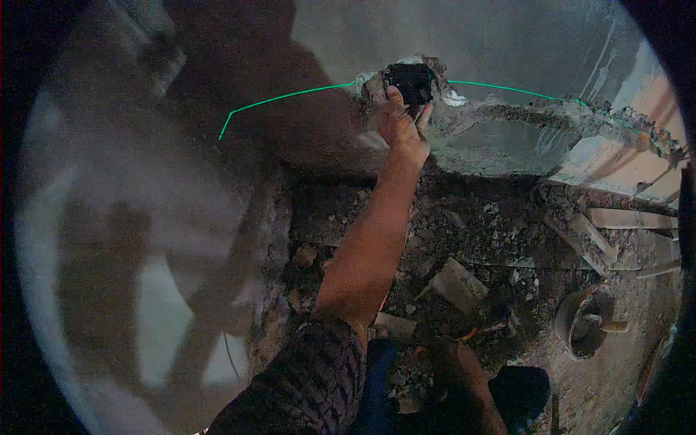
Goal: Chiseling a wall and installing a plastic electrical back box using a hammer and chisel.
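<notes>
A black, square electrical box (410,83) sits in a rough hole broken into the grey wall. My left hand (406,127), its arm stretched up and forward, grips the box from below. The thumb presses on the front of the box and the other fingers are at its lower right. Low in the middle, my right hand (453,351) is in deep shadow above the rubble. Small orange bits show beside it, but its fingers are too dark to make out.
A bright green laser line (304,92) crosses the wall at the box's height. From the hole a rough chased groove (522,112) runs right. Rubble and a flat block (460,283) cover the floor below. At right stand a round bucket (583,322) and wooden strips (631,219).
</notes>
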A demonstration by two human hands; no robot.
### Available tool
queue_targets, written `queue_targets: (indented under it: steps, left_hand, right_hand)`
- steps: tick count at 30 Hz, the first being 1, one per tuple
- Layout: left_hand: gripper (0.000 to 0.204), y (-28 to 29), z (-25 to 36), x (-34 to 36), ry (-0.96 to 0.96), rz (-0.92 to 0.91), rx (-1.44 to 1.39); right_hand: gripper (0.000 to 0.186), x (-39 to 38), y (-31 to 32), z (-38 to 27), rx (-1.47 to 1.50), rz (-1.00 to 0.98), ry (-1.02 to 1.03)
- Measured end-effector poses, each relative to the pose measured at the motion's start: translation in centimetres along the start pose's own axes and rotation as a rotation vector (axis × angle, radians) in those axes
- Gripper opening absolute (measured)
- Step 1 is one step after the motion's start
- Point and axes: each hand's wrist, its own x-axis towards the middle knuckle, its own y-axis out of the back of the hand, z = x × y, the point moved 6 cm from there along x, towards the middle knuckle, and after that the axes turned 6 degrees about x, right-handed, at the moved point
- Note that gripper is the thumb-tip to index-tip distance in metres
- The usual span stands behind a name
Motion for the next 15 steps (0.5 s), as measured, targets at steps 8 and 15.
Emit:
queue_targets:
  steps: [8,15]
  left_hand:
    - [0.049,-0.3,0.2,-0.5,0.002,-0.047,0.0]
    - [0.049,-0.1,-0.4,-0.1,0.009,-0.074,0.0]
  right_hand:
    - [0.06,2.0,-1.0,7.7,-0.082,-0.077,0.33]
    - [0.061,3.6,-1.8,6.9,-0.572,-0.183,0.209]
